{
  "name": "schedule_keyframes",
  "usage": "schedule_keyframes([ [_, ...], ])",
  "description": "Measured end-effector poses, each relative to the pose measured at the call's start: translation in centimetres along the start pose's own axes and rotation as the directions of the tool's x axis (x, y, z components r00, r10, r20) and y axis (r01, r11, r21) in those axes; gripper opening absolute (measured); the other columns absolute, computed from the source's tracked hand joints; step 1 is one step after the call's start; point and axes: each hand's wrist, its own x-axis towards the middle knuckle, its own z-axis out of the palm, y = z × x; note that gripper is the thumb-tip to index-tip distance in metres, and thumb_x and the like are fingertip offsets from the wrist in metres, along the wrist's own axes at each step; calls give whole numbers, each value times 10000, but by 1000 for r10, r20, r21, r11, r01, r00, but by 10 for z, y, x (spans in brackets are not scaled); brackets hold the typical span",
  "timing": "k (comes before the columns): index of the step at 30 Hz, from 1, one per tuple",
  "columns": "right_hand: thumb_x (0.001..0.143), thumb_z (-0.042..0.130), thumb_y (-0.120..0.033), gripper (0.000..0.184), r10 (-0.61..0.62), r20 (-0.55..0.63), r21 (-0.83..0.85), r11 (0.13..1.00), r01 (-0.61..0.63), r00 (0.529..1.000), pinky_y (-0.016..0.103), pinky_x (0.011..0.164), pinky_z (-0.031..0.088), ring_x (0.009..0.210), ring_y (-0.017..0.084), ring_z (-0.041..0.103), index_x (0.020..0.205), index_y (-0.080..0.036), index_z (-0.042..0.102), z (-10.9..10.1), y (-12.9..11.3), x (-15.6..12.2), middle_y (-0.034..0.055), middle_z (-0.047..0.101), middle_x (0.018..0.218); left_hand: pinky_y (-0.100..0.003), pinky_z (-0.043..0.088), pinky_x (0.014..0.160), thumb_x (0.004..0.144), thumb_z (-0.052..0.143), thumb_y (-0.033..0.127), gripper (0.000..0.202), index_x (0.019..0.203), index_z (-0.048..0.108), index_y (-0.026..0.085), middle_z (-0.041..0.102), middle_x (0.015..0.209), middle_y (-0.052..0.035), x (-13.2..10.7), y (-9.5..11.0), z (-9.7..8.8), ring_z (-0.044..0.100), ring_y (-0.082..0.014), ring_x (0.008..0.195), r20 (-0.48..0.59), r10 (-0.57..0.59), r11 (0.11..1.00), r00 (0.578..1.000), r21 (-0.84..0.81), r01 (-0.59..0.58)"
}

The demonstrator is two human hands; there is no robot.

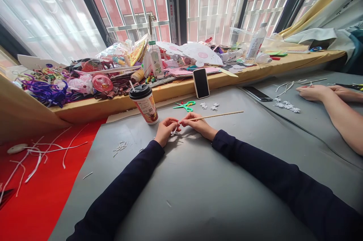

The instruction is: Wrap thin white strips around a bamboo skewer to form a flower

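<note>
Both my arms, in dark sleeves, reach over a grey mat (198,180). My right hand (198,123) pinches the near end of a thin wooden stick (218,115) that points right. My left hand (166,129) is closed just beside it, its fingers on a small white pipe-cleaner piece (174,132) at the stick's end. The two hands almost touch. Green scissors (185,105) and two small white flowers (209,106) lie just beyond them.
A lidded paper cup (145,104) stands left of my hands. A phone (201,83) leans on the cluttered window ledge (170,90). Another person's arms (334,101) rest at the right near more white flowers (287,105). White strips lie on red cloth (34,180) at left.
</note>
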Motion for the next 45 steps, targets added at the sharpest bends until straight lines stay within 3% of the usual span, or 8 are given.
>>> schedule_keyframes([
  [7, 682, 633, -352, 209, -18, 2, 27, 999, 17, 1000, 285, 746, 447, 791, 143, 598, 746, -174, 543, 0, 1, 2, 29, 638, 859, -237, 428, 575, 671, 594, 253, 158, 786, 564, 149, 603, 662, -7, 0, 1, 0, 592, -116, 559, 15, 18, 1000, 1000, 3, -18],
  [15, 684, 625, -336, 192, -29, 30, 66, 997, 27, 999, 303, 787, 445, 848, 152, 598, 716, -182, 516, 1, -1, 2, 29, 642, 899, -279, 447, 616, 652, 648, 357, 413, 987, 535, 145, 643, 726, -46, -2, 4, 2, 625, -161, 628, 25, -34, 999, 999, -12, 35],
  [32, 694, 615, -400, 237, -105, -8, -22, 994, 105, 994, 314, 708, 478, 753, 153, 602, 732, -190, 513, 6, -3, -1, 34, 640, 858, -297, 459, 635, 648, 655, 358, 353, 902, 569, 127, 640, 690, -45, -3, 7, 1, 614, -156, 599, 64, -44, 999, 997, -21, 45],
  [37, 692, 608, -424, 255, -97, -27, -41, 995, 96, 995, 294, 645, 469, 670, 131, 573, 730, -192, 507, 5, -1, 1, 25, 636, 806, -292, 462, 637, 666, 630, 389, 340, 889, 594, 135, 655, 727, -62, -2, 7, 1, 629, -180, 657, 32, -73, 997, 997, 0, 73],
  [45, 683, 608, -430, 267, -66, -50, -124, 990, 60, 997, 255, 623, 447, 650, 115, 556, 748, -184, 524, 1, 8, 7, -1, 583, 739, -303, 476, 678, 638, 653, 374, 301, 807, 623, 127, 641, 707, -50, -1, 2, 1, 608, -153, 647, -31, -16, 999, 999, 37, 18],
])
